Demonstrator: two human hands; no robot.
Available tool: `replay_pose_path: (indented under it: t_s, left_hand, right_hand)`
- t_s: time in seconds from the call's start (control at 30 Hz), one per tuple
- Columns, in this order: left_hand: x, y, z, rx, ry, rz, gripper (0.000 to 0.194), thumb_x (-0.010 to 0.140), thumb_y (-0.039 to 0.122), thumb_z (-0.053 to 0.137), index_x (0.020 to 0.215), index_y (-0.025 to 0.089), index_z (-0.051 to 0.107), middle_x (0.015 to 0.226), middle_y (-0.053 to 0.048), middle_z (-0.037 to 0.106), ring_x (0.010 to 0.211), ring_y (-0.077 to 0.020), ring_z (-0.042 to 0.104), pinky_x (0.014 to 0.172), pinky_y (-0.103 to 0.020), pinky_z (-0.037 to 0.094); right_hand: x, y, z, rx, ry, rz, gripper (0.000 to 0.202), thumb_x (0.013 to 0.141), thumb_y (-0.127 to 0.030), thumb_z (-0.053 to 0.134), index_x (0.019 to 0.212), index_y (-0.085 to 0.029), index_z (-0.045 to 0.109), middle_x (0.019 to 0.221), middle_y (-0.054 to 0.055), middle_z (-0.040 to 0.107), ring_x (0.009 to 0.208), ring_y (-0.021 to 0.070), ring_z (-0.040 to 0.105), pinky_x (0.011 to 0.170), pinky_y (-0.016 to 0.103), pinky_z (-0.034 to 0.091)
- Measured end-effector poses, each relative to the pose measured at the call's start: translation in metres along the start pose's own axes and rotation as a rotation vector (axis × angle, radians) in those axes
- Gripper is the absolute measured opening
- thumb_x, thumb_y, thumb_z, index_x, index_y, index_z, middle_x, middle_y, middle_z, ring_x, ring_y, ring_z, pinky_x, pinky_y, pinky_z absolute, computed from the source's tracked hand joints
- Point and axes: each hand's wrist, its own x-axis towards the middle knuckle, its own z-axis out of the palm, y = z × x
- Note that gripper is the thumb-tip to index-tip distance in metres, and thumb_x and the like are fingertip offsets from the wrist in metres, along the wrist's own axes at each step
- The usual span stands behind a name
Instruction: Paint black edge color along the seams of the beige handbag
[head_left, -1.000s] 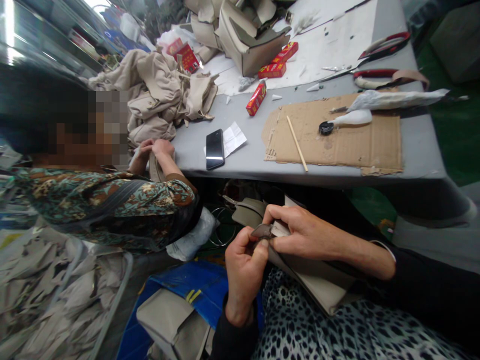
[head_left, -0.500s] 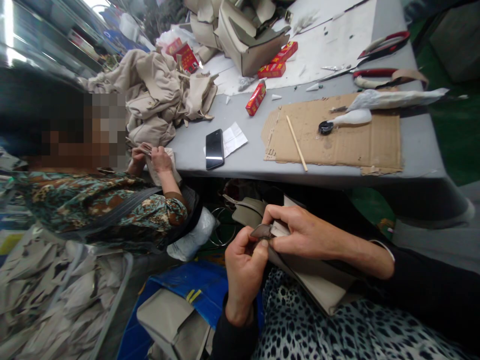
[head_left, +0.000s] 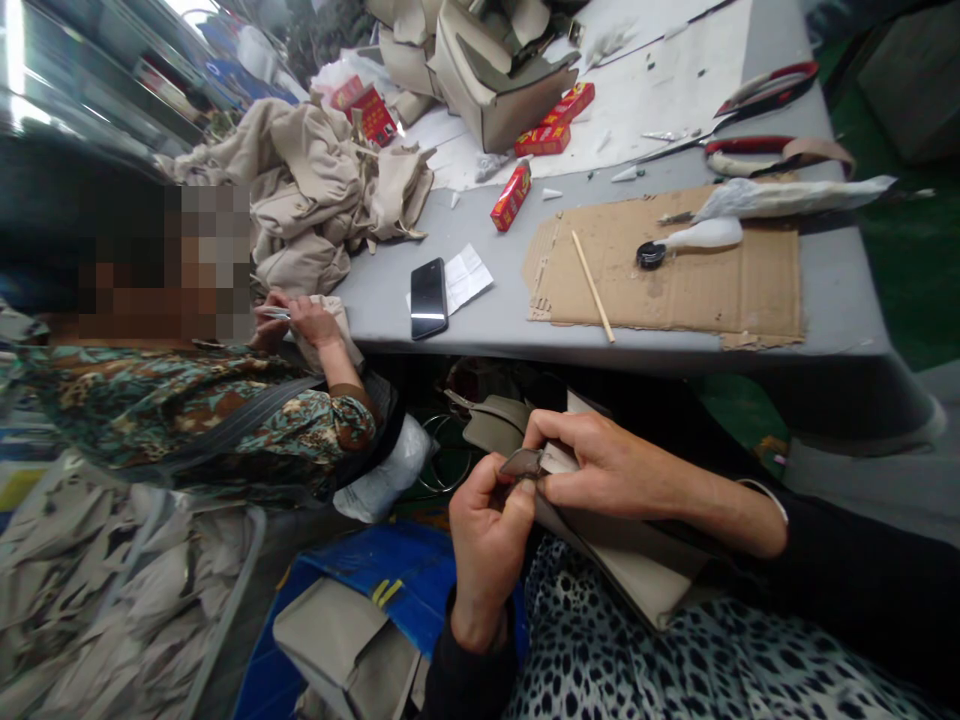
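Observation:
A beige leather-like bag piece (head_left: pixel 637 568) rests across my lap, its upper end between my two hands. My left hand (head_left: pixel 491 530) pinches a small tab at that end with thumb and forefinger. Close against it, my right hand (head_left: pixel 600 465) grips the edge beside the tab, fingers closed. The thumbs almost meet, and the spot between them is partly hidden by the fingers. Another beige piece (head_left: pixel 495 422) shows just beyond my hands, below the table edge.
On the grey table (head_left: pixel 480 325) lie cardboard (head_left: pixel 682 285) with a stick and white bottle, a phone (head_left: pixel 429 298), scissors (head_left: pixel 780 150), red boxes and beige bags. A co-worker (head_left: pixel 195 420) sits at left. A blue bin (head_left: pixel 367 570) holds beige pieces.
My hands and the piece between them stay almost still. At left, the co-worker's hands have shifted slightly, and a light-coloured item now shows between their fingers.

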Motion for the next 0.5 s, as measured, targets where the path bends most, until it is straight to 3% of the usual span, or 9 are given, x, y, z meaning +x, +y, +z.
replay_pose_path:
  t_s: [0.5]
  left_hand:
    - [0.0009,-0.0014,0.0004,-0.004,-0.001,0.016,0.009,0.090,0.023,0.063,0.082,0.019,0.065,0.073,0.003,0.057,0.067,-0.0140,0.047,0.064,-0.025,0.037]
  right_hand:
    - [-0.0006,0.0005,-0.0002,-0.002,0.000,0.004,0.013,0.077,-0.018,0.064,0.089,-0.019,0.062,0.068,-0.005,0.054,0.062,0.0111,0.049,0.056,0.023,0.032]
